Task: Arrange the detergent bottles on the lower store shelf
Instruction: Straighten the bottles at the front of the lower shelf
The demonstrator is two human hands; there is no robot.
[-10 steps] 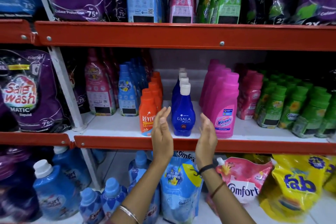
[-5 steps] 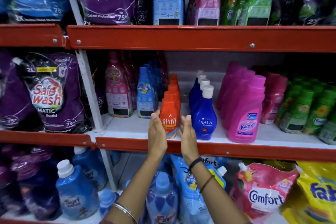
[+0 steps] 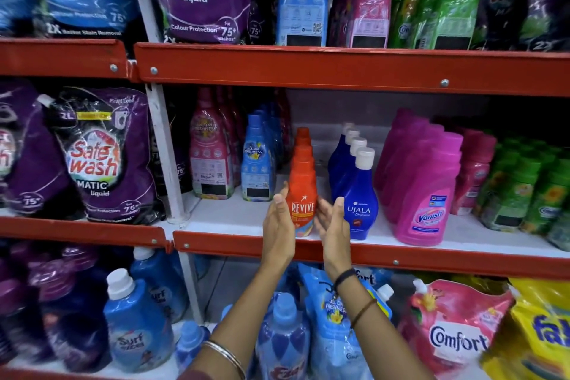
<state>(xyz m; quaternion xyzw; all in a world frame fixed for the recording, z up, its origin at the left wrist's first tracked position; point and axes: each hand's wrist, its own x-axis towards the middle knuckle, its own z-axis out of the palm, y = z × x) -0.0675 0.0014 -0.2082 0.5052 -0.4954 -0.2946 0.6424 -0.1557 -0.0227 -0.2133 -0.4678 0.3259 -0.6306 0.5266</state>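
Observation:
A row of orange Revive bottles (image 3: 303, 191) stands front to back on the white shelf with a red lip (image 3: 234, 245). My left hand (image 3: 278, 225) lies flat against the front bottle's left side. My right hand (image 3: 333, 227) is held flat just off its right side, thumb near the label. Neither hand wraps around the bottle. A row of blue Ujala bottles (image 3: 359, 194) with white caps stands right beside my right hand. Pink Vanish bottles (image 3: 427, 194) follow further right.
Light blue bottles (image 3: 258, 160) and pink bottles (image 3: 209, 157) stand to the left of the Revive row, green bottles (image 3: 524, 191) at the far right. Purple Safe Wash pouches (image 3: 98, 157) fill the left bay. Comfort pouches (image 3: 453, 327) and Surf bottles (image 3: 138, 324) sit below.
Both hands moved left from either side of the front Ujala bottle to either side of the front Revive bottle. The view swung left and closer with them.

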